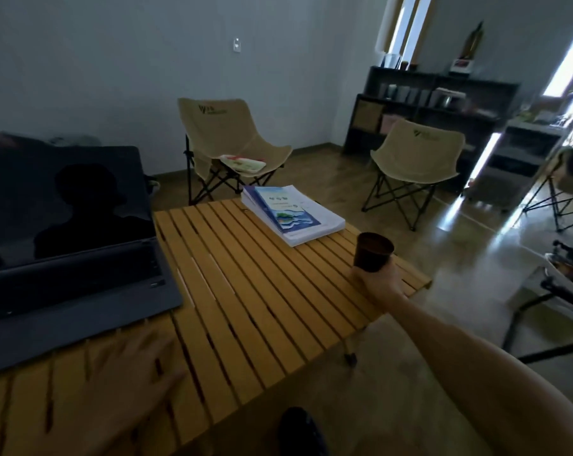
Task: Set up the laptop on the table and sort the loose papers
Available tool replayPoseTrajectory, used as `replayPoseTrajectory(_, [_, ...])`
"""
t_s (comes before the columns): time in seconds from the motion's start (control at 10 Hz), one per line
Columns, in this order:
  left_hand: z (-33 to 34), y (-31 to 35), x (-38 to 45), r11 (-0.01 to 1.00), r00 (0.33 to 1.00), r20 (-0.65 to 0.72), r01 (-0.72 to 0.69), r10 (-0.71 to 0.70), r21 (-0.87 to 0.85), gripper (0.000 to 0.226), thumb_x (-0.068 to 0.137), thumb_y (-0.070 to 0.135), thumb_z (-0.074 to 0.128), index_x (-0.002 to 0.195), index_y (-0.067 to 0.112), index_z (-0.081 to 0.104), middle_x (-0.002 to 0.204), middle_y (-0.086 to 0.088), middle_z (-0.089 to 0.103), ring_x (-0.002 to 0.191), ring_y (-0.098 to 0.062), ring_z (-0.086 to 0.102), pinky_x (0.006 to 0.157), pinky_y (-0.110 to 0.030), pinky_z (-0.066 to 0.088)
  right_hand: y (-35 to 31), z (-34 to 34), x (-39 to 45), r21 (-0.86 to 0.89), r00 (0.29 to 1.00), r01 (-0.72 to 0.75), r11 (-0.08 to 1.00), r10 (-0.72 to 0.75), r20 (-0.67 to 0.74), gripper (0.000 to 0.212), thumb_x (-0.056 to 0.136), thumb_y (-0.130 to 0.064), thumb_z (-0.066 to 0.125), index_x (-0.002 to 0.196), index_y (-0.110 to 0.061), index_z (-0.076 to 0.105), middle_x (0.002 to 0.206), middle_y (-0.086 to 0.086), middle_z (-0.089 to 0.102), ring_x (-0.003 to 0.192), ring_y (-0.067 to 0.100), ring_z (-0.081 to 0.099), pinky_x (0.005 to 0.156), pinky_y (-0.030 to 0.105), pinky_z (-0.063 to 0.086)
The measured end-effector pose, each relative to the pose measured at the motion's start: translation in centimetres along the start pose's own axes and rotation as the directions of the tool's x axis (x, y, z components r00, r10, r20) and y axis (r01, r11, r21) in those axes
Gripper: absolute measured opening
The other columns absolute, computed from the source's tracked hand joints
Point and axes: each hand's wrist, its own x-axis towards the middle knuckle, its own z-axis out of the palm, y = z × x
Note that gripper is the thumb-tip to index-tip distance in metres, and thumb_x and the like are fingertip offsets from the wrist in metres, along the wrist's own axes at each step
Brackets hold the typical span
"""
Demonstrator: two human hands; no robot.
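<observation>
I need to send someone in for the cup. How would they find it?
Go to the slatted wooden table with the open laptop. At its right edge, nearer than the paper stack, the right hand holds the cup: small, dark brown, the only cup there.

The laptop is set open on the left part of the table; the papers are stacked at the far edge, well apart from it; a cup is held by the right hand near the right edge; the left hand is laid flat on the table before the laptop; two chairs are placed behind the table; a shelf is placed behind the right chair.
</observation>
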Motion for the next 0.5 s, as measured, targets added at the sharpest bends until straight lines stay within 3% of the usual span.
replayPoseTrajectory(0.1, [-0.7,4.8,1.5,0.978,0.981,0.031,-0.191,0.194,-0.084,0.066,0.092,0.071,0.033,0.15,0.04,0.028,0.161,0.008,0.02,0.149,-0.019,0.016,0.122,-0.041,0.012,0.5,0.4,1.0,-0.03,1.0,-0.015,0.999,0.014,-0.028,0.088,0.06,-0.047,0.086,0.133,-0.024,0.043,0.123,0.003,0.058,0.106,0.023,0.057,0.092,0.048,0.052])
replayPoseTrajectory(0.3, [0.5,9.5,3.7,0.957,0.965,0.0,-0.259,0.261,-0.127,0.064,0.095,0.065,0.036,0.151,0.034,0.03,0.16,0.008,0.025,0.147,-0.018,0.019,0.121,-0.039,0.018,0.5,0.0,0.9,-0.185,0.994,-0.103,0.977,0.107,0.015,0.095,0.064,-0.058,0.081,0.138,-0.012,0.041,0.132,0.011,0.048,0.115,0.03,0.054,0.097,0.047,0.051])
replayPoseTrajectory(0.4, [0.0,8.7,2.6,0.964,0.974,-0.014,-0.225,0.225,-0.144,0.062,0.096,0.063,0.036,0.151,0.033,0.031,0.16,0.007,0.024,0.147,-0.017,0.02,0.121,-0.038,0.018,-0.7,0.2,-2.2,-0.118,0.988,-0.152,0.981,0.146,-0.055,0.078,0.078,-0.043,0.075,0.136,-0.005,0.039,0.133,0.016,0.042,0.119,0.033,0.05,0.101,0.05,0.047])
replayPoseTrajectory(0.5, [-0.7,6.9,0.5,0.976,0.981,-0.074,-0.185,0.178,-0.113,0.059,0.098,0.057,0.038,0.15,0.03,0.034,0.16,0.004,0.024,0.146,-0.017,0.022,0.12,-0.035,0.019,-2.4,1.4,-6.7,-0.044,0.997,-0.035,0.998,0.038,0.065,0.04,0.081,-0.024,0.07,0.116,-0.014,0.051,0.114,0.009,0.055,0.095,0.025,0.061,0.085,0.047,0.057])
